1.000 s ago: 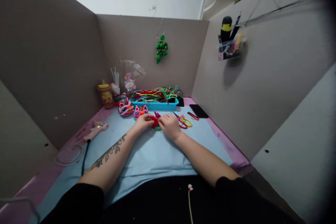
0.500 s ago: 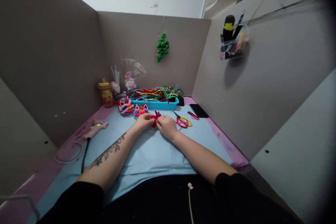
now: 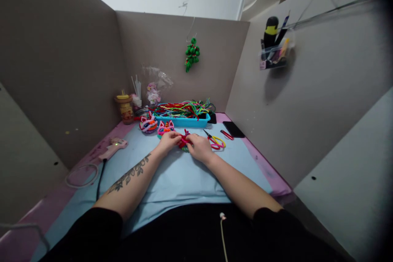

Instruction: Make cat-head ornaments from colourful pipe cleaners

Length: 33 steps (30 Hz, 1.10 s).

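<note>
Covering most of the tabletop (image 3: 172,180), a pale blue sheet. Farther back, blue tray (image 3: 184,122) heaped with coloured pipe cleaners, touching the rear partition side. Nearer, left hand (image 3: 168,142) and right hand (image 3: 199,147) meeting, both pinching a small red pipe-cleaner piece (image 3: 184,141) held between the fingertips, just above the sheet. Just right of the hands, scissors (image 3: 215,141) lying flat.

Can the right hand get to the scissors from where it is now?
Probably yes. The scissors lie flat on the blue mat just beside the right hand, with nothing between them. That hand is pinching the red pipe-cleaner piece, so it would have to let go first.
</note>
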Available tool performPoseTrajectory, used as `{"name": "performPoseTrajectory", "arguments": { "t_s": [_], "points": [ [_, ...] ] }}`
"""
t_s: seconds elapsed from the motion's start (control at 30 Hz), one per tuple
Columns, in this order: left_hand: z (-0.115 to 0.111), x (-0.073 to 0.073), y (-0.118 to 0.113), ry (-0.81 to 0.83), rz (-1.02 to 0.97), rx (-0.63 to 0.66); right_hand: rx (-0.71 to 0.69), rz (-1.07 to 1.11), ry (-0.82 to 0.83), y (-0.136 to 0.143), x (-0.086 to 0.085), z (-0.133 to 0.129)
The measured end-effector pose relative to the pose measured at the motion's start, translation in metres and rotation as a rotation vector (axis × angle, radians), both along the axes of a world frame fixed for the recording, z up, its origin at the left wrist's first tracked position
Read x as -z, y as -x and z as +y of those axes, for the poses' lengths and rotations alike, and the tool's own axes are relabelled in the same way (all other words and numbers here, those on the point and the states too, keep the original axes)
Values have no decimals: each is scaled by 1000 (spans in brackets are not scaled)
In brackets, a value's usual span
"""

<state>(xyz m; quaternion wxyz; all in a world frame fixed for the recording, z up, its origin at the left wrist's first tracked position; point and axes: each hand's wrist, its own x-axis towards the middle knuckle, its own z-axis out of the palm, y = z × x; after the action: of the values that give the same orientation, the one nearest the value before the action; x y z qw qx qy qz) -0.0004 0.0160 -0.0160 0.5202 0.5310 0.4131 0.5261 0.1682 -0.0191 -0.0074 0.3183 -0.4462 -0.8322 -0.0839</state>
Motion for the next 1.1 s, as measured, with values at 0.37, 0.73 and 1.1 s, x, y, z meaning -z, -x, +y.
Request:
{"name": "performPoseTrajectory", "arguments": {
  "t_s": [0.37,0.73,1.1],
  "points": [
    [0,0,2,-28,130,-30,-146,-51,32,-7,3,8],
    [6,5,2,-78,177,2,-90,-117,-69,-7,0,18],
    [9,8,4,-144,239,42,-133,-79,-173,-3,4,31]
  ]
}}
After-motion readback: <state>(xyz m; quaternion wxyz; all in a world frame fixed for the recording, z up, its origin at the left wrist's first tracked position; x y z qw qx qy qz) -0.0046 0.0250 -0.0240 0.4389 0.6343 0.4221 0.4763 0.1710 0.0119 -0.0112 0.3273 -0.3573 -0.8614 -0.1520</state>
